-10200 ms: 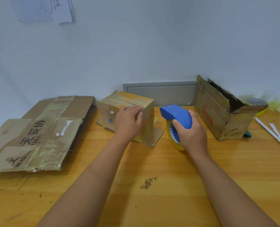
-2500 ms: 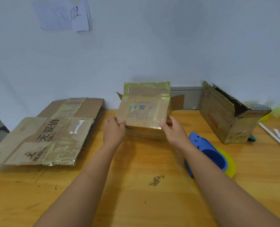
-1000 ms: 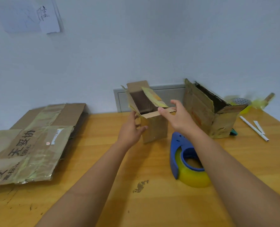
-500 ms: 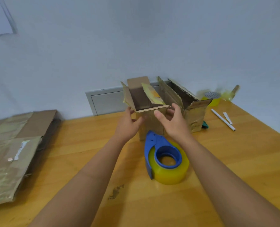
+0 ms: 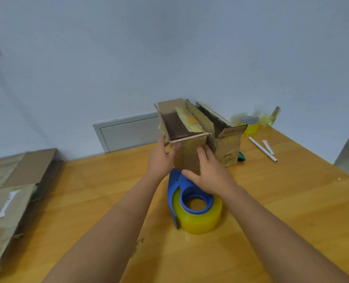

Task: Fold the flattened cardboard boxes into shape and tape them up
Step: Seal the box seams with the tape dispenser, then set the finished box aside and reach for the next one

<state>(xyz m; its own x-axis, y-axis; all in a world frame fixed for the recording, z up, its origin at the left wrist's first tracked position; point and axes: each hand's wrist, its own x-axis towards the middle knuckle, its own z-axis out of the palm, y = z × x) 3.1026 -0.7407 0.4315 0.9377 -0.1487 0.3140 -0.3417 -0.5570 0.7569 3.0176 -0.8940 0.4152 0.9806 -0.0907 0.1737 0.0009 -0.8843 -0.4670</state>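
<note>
Both arms reach forward over the wooden counter [image 5: 292,201]. Left hand [image 5: 161,160] holds the small open box [image 5: 190,154] at its left near corner, thumb on the front face. Right hand [image 5: 211,172] spread flat, fingers on the box front. Box stands upright toward the far edge, touching a second open box [image 5: 227,148]. Tape dispenser [image 5: 194,203] just in front. Flattened cardboard [image 5: 8,197] at left edge; label unreadable. White wall behind.

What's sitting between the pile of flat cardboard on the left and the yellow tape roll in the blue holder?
Only the left forearm crosses above that stretch of bare wooden table in the head view.
</note>
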